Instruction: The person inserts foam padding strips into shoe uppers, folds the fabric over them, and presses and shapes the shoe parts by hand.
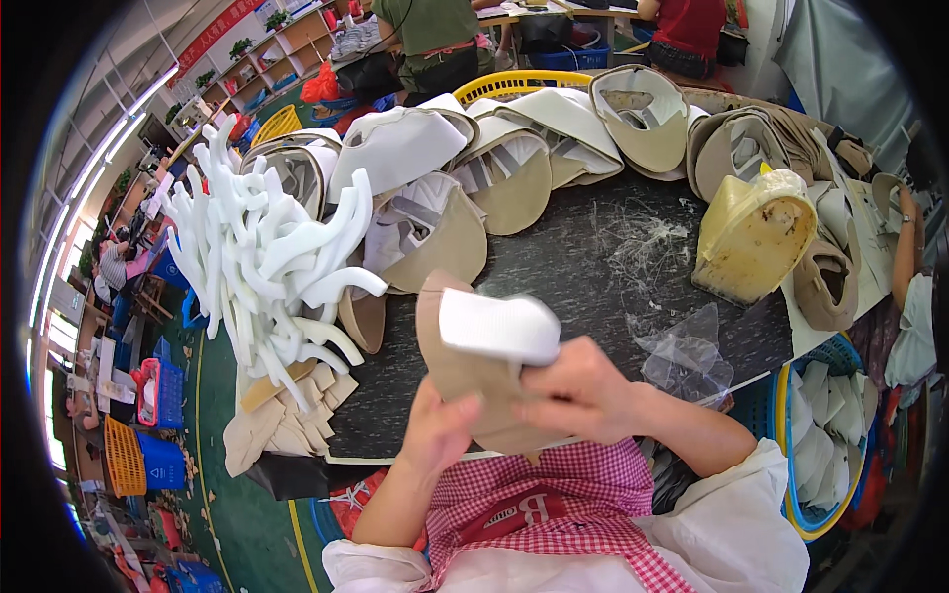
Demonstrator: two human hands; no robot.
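Observation:
Over the near edge of the dark table I hold a tan shoe upper with a white padded piece at its top, slightly blurred. My left hand grips its left side, thumb lying across the tan face. The fingers of my right hand are closed on its right edge, just below the white piece. Several tan shoe uppers with white lining lie in an arc beyond my hands. To the left rises a heap of white foam strips, with flat beige pieces below it.
A yellowish, glue-stained container stands at the table's right, with crumpled clear plastic nearer me. At lower right is a blue and yellow basket of pale pieces. Another person's arm reaches in at far right. Other people sit beyond the table.

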